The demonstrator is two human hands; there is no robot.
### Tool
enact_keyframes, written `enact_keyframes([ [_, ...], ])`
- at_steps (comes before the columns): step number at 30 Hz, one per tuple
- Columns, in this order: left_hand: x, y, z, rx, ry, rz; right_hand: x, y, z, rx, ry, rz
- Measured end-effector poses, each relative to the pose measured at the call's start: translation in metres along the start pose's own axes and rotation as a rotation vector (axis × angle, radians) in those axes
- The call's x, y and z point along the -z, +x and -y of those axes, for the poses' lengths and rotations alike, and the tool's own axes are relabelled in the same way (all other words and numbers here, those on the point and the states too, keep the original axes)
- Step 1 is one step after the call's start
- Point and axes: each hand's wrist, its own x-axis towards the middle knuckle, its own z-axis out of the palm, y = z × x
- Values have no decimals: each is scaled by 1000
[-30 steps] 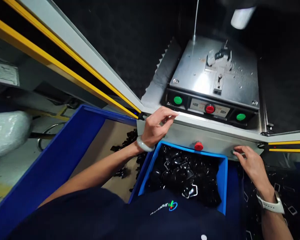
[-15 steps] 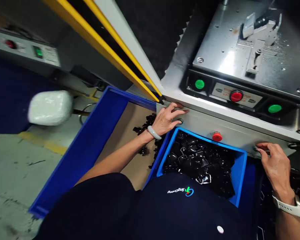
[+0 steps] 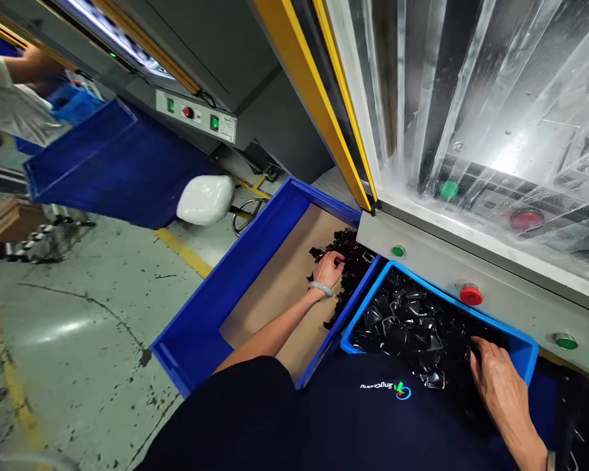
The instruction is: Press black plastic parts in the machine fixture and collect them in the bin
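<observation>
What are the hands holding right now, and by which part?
Neither grip can be told: the left hand is among loose black parts on the cardboard, the right hand among those in the blue crate.

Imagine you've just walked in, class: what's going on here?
A person is working at two blue containers in front of a machine. Their left hand is at a heap of black parts in a large blue tray lined with cardboard. Their right hand is down among glossy black parts in a smaller blue crate. A clear plastic sheet covers the machine's front. Another person's white sleeve shows at far left.
</observation>
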Motion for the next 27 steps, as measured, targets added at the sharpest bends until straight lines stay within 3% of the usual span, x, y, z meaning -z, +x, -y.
enact_keyframes([
  [2, -8, -11, 1, -8, 19, -13, 7, 1, 0, -31, -14, 10],
  [5, -16, -19, -7, -145, -6, 40, 15, 2, 4, -88, -27, 17],
  [10, -20, -11, -20, -268, -133, 151, 16, 2, 8, -114, 24, -62],
  [15, -4, -2, -24, -117, -317, 110, 24, 0, -6, -159, 121, -58],
  [19, 24, -3, -36, 43, -529, 101, 50, 8, -9, -207, 411, -84],
  [22, 37, -17, -65, 92, -828, 196, 76, 27, 12, -241, 565, -109],
  [25, 36, -39, -109, 149, -1276, 424, 102, 52, 47, -149, 683, -159],
  [27, 32, -54, -140, 137, -1395, 563, 115, 69, 69, -57, 747, -223],
])
